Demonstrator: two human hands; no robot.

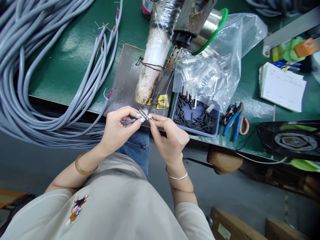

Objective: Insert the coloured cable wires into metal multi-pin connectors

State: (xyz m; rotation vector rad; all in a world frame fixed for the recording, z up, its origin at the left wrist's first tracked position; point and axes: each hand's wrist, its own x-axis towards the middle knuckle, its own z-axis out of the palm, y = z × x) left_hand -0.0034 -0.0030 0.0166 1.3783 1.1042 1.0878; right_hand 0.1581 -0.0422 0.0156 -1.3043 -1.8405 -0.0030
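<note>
My left hand (122, 126) is closed on the end of a grey cable (129, 122), thumb and forefinger pinched at its wires. A small metal multi-pin connector (145, 113) sits between my two hands, at the cable's end. My right hand (168, 133) is closed on the connector's right end with thumb and forefinger. Just above my hands is the tip of a white, plastic-wrapped tube (152, 60), with a soldering iron (170, 66) beside it. Fingers partly hide the wires at the connector.
Thick bundles of grey cable (57, 110) fill the left. A purple tray (212, 134) holds black sleeves and connectors under a clear bag (232, 66). A solder spool (210, 31), pliers (235, 123), a paper pad (282, 86) and a fan (290, 140) stand right.
</note>
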